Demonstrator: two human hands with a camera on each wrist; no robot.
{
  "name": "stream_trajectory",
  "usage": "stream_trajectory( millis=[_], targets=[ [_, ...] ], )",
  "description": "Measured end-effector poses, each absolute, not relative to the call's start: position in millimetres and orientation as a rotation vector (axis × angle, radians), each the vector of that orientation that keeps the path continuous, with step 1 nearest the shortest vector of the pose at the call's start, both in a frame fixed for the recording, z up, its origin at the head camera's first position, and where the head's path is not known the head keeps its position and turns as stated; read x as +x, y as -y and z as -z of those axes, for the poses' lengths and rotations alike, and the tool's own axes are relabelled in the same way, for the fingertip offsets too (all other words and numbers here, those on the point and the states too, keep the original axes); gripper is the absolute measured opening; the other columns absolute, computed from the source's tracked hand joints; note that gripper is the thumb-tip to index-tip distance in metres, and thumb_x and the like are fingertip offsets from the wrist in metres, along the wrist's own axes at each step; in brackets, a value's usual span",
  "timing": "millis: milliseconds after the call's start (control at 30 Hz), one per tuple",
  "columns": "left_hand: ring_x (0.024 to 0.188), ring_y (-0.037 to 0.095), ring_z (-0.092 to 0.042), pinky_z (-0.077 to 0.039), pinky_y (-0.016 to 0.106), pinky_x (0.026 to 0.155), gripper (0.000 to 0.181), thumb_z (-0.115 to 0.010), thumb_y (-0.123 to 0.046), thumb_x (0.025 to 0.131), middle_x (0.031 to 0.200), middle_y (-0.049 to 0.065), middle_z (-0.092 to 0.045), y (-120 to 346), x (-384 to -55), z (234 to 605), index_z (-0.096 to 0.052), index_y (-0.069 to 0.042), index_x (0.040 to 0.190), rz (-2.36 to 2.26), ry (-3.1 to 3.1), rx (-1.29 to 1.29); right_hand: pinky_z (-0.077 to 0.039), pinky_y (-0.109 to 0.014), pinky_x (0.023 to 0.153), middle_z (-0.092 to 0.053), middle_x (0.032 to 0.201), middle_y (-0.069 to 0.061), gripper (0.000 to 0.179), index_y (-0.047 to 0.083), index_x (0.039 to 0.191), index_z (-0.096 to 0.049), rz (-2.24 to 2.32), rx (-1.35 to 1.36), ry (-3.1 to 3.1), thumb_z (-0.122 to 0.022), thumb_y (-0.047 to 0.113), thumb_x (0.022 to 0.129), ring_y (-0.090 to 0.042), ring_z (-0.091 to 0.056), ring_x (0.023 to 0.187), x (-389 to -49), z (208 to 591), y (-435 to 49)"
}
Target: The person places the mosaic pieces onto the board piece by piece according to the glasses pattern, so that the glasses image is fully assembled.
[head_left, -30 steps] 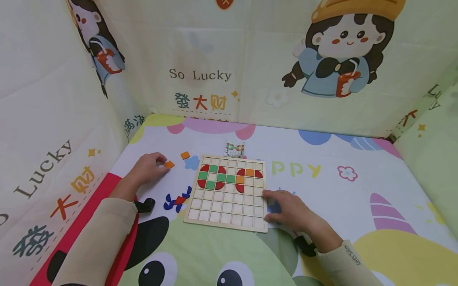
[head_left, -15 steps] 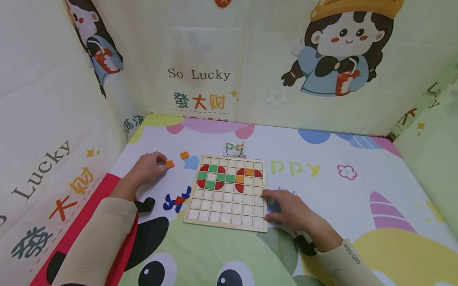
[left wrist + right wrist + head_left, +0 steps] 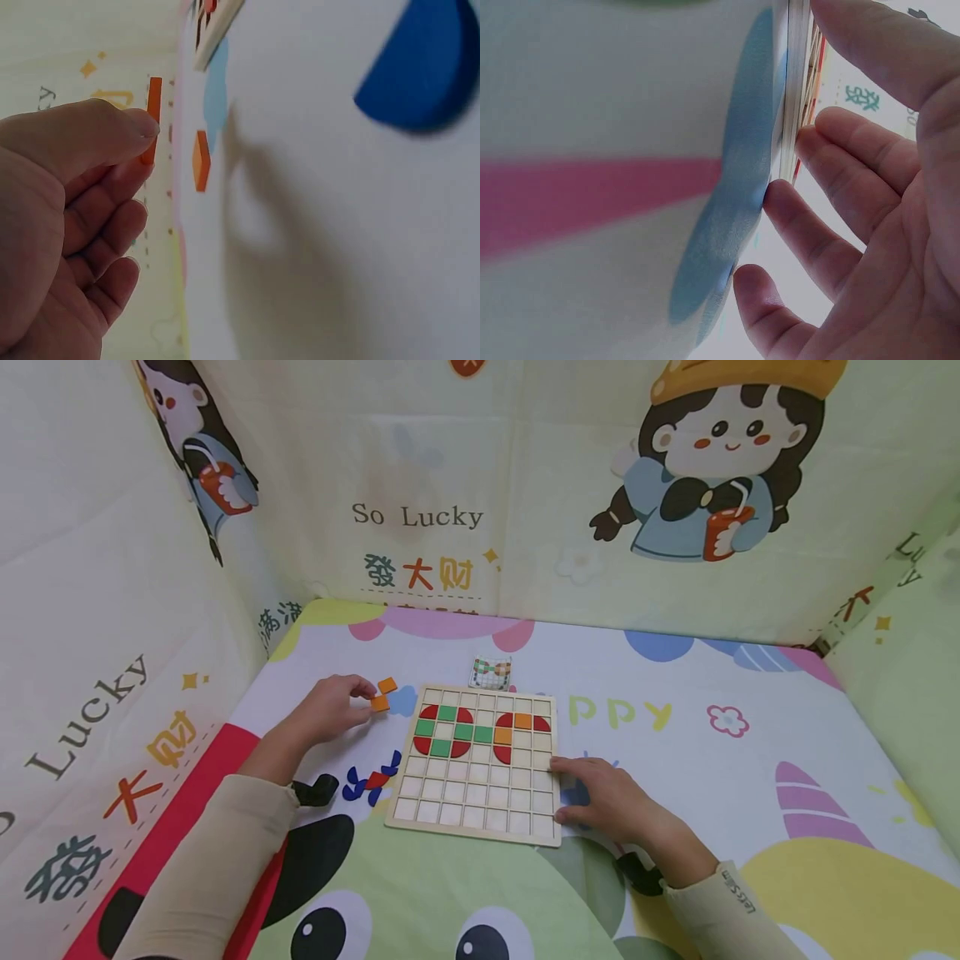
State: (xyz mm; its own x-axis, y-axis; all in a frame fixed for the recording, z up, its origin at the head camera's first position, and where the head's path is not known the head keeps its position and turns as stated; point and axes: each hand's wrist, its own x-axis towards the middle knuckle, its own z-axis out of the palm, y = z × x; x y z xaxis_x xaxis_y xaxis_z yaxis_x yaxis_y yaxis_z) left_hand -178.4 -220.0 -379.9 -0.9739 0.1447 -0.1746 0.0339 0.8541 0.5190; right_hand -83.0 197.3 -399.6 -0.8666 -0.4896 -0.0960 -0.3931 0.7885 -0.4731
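My left hand pinches an orange square tile between thumb and fingertip, held up off the table in the left wrist view. A second orange tile lies on the table just beyond it. My right hand touches the right edge of a wooden grid board, thumb and fingers spread along that side. Toward the back of the board lie green squares, red curved pieces and two orange squares. Part of the right hand's contact is hidden in the head view.
Left of the board lie several dark blue curved pieces and a red piece. A small pattern card sits behind the board. A printed cloth covers the table, and a patterned curtain stands at its back.
The left hand has moved right and slightly away with the orange tile, coming close to the other orange tile. The right hand and the board have stayed still.
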Motion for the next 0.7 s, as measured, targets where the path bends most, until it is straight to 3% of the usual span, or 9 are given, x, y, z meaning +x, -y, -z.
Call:
stream_trajectory(
  millis=[700],
  targets=[
    [0.113, 0.029, -0.053, -0.051, 0.041, 0.096, 0.029, -0.074, -0.015, 0.09, 0.116, 0.011, -0.066, 139.8, -170.7, 367.3, -0.066, -0.004, 0.116, -0.743, -2.78, 0.471, -0.04, -0.064, 0.097, -0.059, 0.137, -0.013, 0.066, 0.009, 0.138, -0.058, 0.673, -0.683, -2.766, -0.084, 0.029, 0.081, -0.04, -0.052, 0.125, -82.5, 399.6, -197.2]
  ],
)
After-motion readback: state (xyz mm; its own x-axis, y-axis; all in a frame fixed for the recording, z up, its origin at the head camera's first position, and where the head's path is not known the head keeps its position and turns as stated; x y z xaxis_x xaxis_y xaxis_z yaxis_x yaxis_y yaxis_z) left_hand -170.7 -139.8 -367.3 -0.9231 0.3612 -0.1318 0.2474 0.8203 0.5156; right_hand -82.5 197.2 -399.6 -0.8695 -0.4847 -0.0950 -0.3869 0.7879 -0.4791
